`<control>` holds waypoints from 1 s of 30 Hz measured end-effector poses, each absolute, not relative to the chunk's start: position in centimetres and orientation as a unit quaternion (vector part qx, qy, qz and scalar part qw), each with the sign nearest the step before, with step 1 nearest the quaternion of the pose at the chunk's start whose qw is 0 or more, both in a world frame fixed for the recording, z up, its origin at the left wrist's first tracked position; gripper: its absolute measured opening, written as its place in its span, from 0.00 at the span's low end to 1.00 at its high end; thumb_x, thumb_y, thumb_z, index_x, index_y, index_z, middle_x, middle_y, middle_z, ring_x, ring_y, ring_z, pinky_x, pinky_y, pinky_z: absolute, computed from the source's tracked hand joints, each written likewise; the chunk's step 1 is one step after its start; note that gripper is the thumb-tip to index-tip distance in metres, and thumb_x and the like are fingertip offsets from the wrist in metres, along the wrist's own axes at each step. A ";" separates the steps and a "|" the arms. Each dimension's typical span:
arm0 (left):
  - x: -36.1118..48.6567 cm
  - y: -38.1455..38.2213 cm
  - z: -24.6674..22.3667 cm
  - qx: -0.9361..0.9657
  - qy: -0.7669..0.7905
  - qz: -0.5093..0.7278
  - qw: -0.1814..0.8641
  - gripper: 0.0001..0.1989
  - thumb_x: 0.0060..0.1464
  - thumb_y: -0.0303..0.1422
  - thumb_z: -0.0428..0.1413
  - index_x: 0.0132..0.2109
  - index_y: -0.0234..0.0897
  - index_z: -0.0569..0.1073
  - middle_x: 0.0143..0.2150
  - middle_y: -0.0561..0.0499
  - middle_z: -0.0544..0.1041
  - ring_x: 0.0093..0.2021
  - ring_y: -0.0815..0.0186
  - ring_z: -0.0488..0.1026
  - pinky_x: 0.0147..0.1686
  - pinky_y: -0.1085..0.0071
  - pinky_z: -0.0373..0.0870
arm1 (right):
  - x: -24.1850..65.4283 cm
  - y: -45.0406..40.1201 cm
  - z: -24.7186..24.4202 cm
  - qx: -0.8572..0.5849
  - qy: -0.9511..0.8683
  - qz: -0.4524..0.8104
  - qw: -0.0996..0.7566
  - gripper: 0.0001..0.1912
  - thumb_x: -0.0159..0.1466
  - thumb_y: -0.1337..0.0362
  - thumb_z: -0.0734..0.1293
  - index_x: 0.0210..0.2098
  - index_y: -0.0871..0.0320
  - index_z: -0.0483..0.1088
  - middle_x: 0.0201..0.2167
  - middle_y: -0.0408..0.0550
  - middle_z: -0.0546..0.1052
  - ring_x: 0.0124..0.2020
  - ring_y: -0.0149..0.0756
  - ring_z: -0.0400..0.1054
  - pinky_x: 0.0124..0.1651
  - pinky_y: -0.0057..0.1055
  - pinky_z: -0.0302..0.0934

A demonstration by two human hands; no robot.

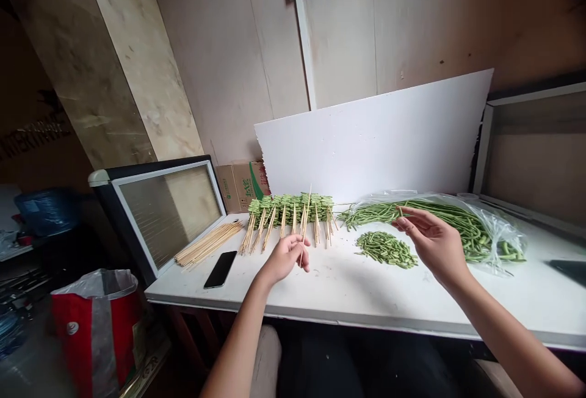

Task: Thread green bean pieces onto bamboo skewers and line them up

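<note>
My left hand (286, 257) is closed around a thin bamboo skewer (310, 196), held almost upright with its tip above the fingers. To the right, my right hand (439, 248) is raised over the table, thumb and fingertips pinching a short piece of green bean (400, 211). Below and left of it lies a heap of cut green bean pieces (387, 249). Behind my left hand, rows of skewered bean pieces (288, 209) are stacked, their bare stick ends pointing toward me. Long uncut beans (476, 227) lie in a clear plastic bag (501, 242) behind my right hand.
Loose skewers (208, 245) and a phone (220, 270) lie on the left of the white table (339, 300). A framed glass panel (171, 215), a cardboard box (238, 184) and a white board (375, 141) stand behind. A red bag (66, 331) sits on the floor, left.
</note>
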State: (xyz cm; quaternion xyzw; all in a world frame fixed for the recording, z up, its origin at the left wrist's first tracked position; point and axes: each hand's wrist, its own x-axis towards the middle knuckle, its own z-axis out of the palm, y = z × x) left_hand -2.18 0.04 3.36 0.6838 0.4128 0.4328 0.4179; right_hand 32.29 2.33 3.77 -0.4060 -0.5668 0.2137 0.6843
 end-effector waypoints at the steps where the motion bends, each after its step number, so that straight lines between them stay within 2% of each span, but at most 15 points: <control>1: -1.9 -0.4 3.0 0.688 0.421 0.415 0.421 0.11 0.66 0.38 0.52 0.47 0.35 0.71 0.27 0.52 0.76 0.28 0.66 0.77 0.35 0.68 0.70 | 32.6 2.4 3.7 -0.406 -0.559 0.220 0.689 0.24 0.60 0.44 0.76 0.48 0.53 0.80 0.38 0.51 0.85 0.41 0.49 0.81 0.48 0.48 0.77; 4: -1.5 -1.5 2.1 0.691 0.438 0.374 0.437 0.10 0.65 0.38 0.54 0.46 0.35 0.71 0.30 0.52 0.76 0.29 0.65 0.77 0.35 0.67 0.71 | 33.1 2.6 3.7 -0.417 -0.560 0.248 0.672 0.23 0.61 0.44 0.75 0.45 0.53 0.81 0.38 0.52 0.85 0.41 0.49 0.81 0.47 0.48 0.77; 7: -1.4 -2.0 1.8 0.696 0.441 0.356 0.441 0.11 0.65 0.40 0.54 0.45 0.36 0.71 0.33 0.51 0.75 0.30 0.66 0.77 0.34 0.68 0.71 | 33.3 2.7 3.7 -0.423 -0.573 0.288 0.640 0.26 0.61 0.41 0.74 0.48 0.53 0.81 0.40 0.53 0.85 0.42 0.49 0.80 0.45 0.45 0.76; 11: -0.9 -2.1 1.9 0.716 0.450 0.350 0.403 0.12 0.67 0.40 0.51 0.45 0.36 0.72 0.34 0.50 0.75 0.28 0.69 0.70 0.33 0.70 0.67 | 33.6 2.9 3.7 -0.408 -0.571 0.334 0.629 0.31 0.58 0.38 0.75 0.49 0.55 0.81 0.43 0.55 0.85 0.45 0.49 0.80 0.44 0.43 0.75; 15: -0.4 -2.8 2.8 0.742 0.467 0.343 0.338 0.13 0.68 0.38 0.49 0.45 0.38 0.75 0.34 0.51 0.74 0.32 0.66 0.68 0.34 0.71 0.63 | 34.1 2.9 3.9 -0.408 -0.506 0.367 0.665 0.30 0.55 0.44 0.79 0.50 0.55 0.80 0.45 0.55 0.85 0.49 0.50 0.79 0.50 0.43 0.75; 19: 0.0 -3.5 3.7 0.750 0.461 0.353 0.318 0.14 0.69 0.38 0.48 0.46 0.38 0.76 0.34 0.51 0.73 0.34 0.65 0.69 0.37 0.71 0.64 | 34.7 2.5 4.8 -0.384 -0.439 0.385 0.715 0.25 0.54 0.50 0.82 0.45 0.57 0.80 0.46 0.57 0.85 0.50 0.50 0.80 0.53 0.38 0.75; 22: 0.3 -3.8 3.8 0.759 0.452 0.356 0.306 0.16 0.70 0.41 0.48 0.47 0.38 0.77 0.35 0.50 0.74 0.33 0.66 0.67 0.36 0.71 0.64 | 35.0 1.9 5.8 -0.379 -0.437 0.403 0.709 0.23 0.55 0.51 0.81 0.44 0.57 0.81 0.48 0.57 0.85 0.52 0.48 0.80 0.50 0.29 0.76; 24: 0.5 -3.9 3.7 0.763 0.446 0.371 0.285 0.18 0.71 0.42 0.47 0.48 0.38 0.78 0.40 0.48 0.74 0.32 0.66 0.66 0.36 0.70 0.65 | 35.0 1.4 6.5 -0.378 -0.439 0.411 0.704 0.24 0.54 0.50 0.82 0.44 0.57 0.82 0.47 0.57 0.85 0.52 0.48 0.80 0.48 0.26 0.77; 27: 0.6 -3.8 3.3 0.767 0.438 0.394 0.252 0.20 0.72 0.44 0.46 0.51 0.39 0.80 0.47 0.46 0.72 0.32 0.68 0.66 0.38 0.70 0.67 | 34.6 0.6 7.0 -0.374 -0.445 0.418 0.698 0.25 0.50 0.50 0.83 0.42 0.56 0.83 0.45 0.57 0.85 0.50 0.50 0.81 0.47 0.27 0.79; 30: 0.7 -3.9 3.0 0.768 0.434 0.400 0.249 0.20 0.72 0.43 0.46 0.52 0.40 0.80 0.47 0.47 0.72 0.33 0.68 0.67 0.40 0.69 0.68 | 34.1 0.2 7.1 -0.356 -0.444 0.432 0.700 0.25 0.49 0.51 0.84 0.42 0.56 0.83 0.45 0.58 0.85 0.50 0.52 0.81 0.49 0.28 0.78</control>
